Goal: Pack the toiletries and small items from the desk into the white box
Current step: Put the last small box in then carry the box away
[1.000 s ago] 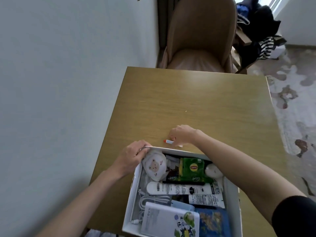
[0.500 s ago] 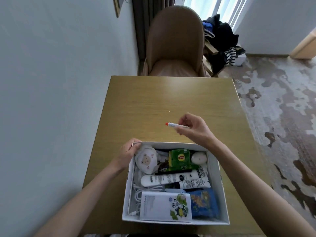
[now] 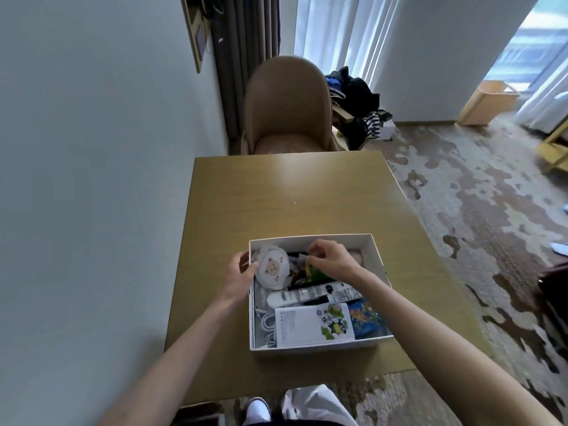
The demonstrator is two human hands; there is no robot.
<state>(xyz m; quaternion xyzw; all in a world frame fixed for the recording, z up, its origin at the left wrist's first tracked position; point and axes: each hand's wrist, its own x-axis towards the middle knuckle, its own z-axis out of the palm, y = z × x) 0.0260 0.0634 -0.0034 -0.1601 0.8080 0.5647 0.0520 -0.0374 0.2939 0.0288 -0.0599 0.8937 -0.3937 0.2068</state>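
Observation:
The white box (image 3: 377, 262) stands on the wooden desk (image 3: 292, 192) near its front edge. Inside lie a round sheep-face pouch (image 3: 273, 269), a green tea packet (image 3: 316, 274), a long white tube (image 3: 310, 294), a white printed pack (image 3: 309, 326), a blue packet (image 3: 367, 320) and a white cable (image 3: 265, 328). My left hand (image 3: 241, 273) grips the box's left wall beside the pouch. My right hand (image 3: 330, 259) is inside the far part of the box, fingers pinched on a small white stick (image 3: 302, 256), mostly hidden.
A tan chair (image 3: 287, 109) stands behind the desk's far edge, with a pile of dark clothes (image 3: 356, 96) to its right. The wall runs along the desk's left side. Patterned carpet lies to the right, and my white shoe (image 3: 258, 410) shows below the desk.
My right hand has carried the red-capped white stick from above the desk down into the far part of the box. The left hand has stayed on the box's left wall.

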